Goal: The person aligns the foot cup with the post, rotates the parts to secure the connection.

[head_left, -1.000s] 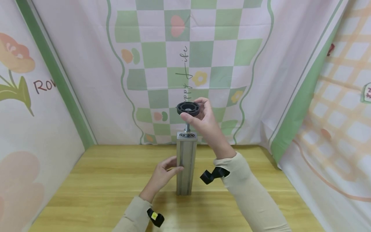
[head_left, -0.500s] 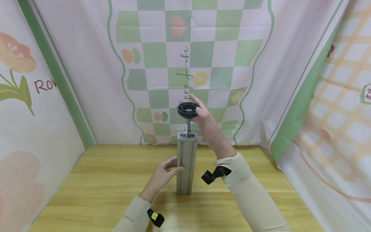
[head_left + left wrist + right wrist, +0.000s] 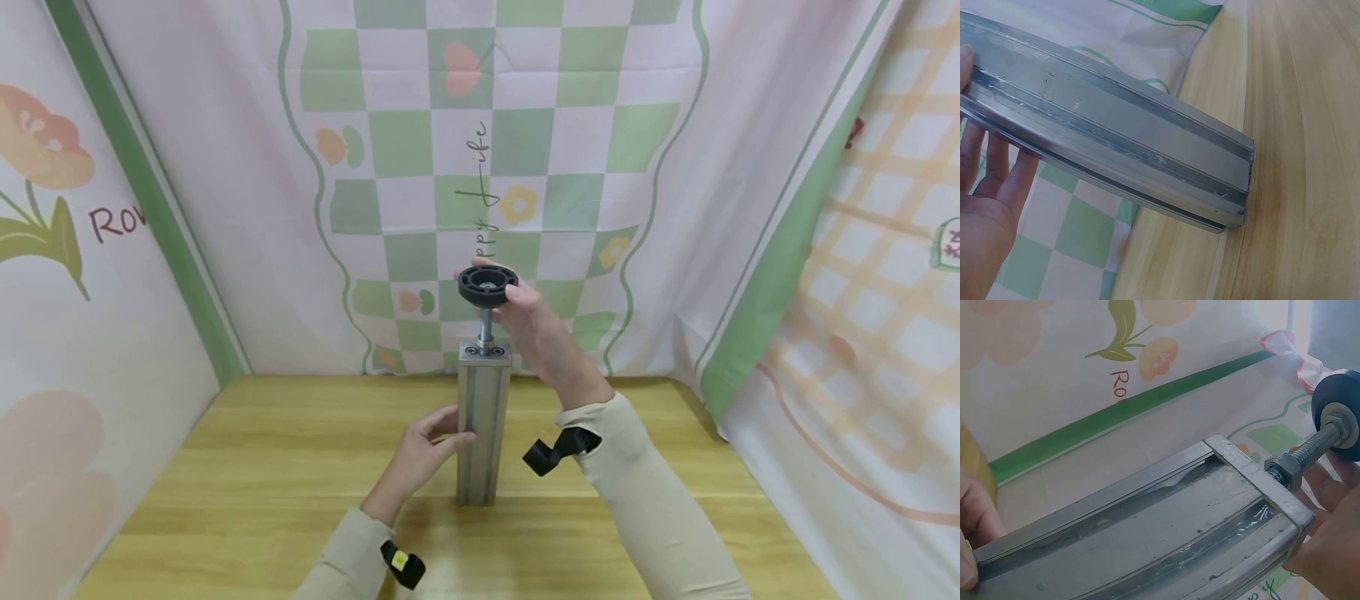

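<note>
An aluminium extrusion profile (image 3: 482, 433) stands upright on the wooden table, its long grooves showing in the left wrist view. My left hand (image 3: 422, 454) grips its left side, thumb on the near face and fingers behind. From the end plate (image 3: 484, 356) on top, held by two screws, rises a threaded rod (image 3: 1316, 447) with a hex nut (image 3: 1286, 467) low on it. A round black levelling foot (image 3: 487, 287) caps the rod. My right hand (image 3: 542, 333) holds the foot's rim from the right, thumb on the near edge, fingers reaching round behind.
The wooden table (image 3: 300, 467) ends at a patterned curtain (image 3: 401, 200) behind the profile. More printed cloth hangs on the left and right. A black wrist mount (image 3: 558, 450) juts from the right sleeve, another mount (image 3: 402, 564) from the left.
My right hand has shifted its hold on the foot: the thumb slid from the front rim to the right, the fingers lifted, then curled round behind. The left hand and profile have stayed put.
</note>
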Tool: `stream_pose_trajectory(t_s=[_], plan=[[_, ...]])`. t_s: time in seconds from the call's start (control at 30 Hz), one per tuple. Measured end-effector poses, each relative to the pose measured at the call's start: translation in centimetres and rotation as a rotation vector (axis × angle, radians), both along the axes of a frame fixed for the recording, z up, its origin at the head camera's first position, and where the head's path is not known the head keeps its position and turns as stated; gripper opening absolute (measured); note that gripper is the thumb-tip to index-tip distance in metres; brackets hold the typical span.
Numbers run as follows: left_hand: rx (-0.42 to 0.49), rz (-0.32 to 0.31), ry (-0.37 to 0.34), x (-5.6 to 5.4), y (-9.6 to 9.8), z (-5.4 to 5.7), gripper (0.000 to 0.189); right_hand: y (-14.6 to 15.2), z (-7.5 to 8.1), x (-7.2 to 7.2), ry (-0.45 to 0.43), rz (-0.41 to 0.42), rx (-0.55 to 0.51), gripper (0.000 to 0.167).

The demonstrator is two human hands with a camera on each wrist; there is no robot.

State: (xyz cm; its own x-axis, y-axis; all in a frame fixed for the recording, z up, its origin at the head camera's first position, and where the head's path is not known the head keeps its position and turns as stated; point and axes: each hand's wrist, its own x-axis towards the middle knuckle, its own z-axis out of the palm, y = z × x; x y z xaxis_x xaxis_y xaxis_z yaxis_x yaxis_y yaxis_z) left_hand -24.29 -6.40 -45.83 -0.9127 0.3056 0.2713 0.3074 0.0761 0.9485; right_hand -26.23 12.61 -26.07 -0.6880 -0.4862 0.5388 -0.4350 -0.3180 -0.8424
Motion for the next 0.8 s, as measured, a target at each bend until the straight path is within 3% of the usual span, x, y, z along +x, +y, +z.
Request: stream_pose_trajectory(t_s=[0.17, 0.3, 0.47, 0.67, 0.8], plan=[[0.004, 0.0, 0.001, -0.02, 0.02, -0.02, 0.047, 0.06, -0.05, -0.04, 0.007, -0.052, 0.007, 0.068], [0.009, -0.001, 0.001, -0.06, 0.04, -0.02, 0.046, 0.03, -0.04, 0.03, 0.006, -0.143, 0.01, 0.066], [0.01, 0.003, -0.005, -0.01, 0.07, 0.01, 0.045, -0.17, 0.26, 0.5, -0.044, -0.227, -0.009, 0.09], [0.013, -0.001, -0.006, 0.05, 0.1, 0.08, 0.046, -0.33, 0.47, 0.85, -0.08, -0.24, -0.012, 0.1], [0.009, -0.001, -0.009, 0.04, 0.07, 0.08, 0.045, -0.15, 0.29, 0.72, -0.031, -0.211, 0.051, 0.102]])
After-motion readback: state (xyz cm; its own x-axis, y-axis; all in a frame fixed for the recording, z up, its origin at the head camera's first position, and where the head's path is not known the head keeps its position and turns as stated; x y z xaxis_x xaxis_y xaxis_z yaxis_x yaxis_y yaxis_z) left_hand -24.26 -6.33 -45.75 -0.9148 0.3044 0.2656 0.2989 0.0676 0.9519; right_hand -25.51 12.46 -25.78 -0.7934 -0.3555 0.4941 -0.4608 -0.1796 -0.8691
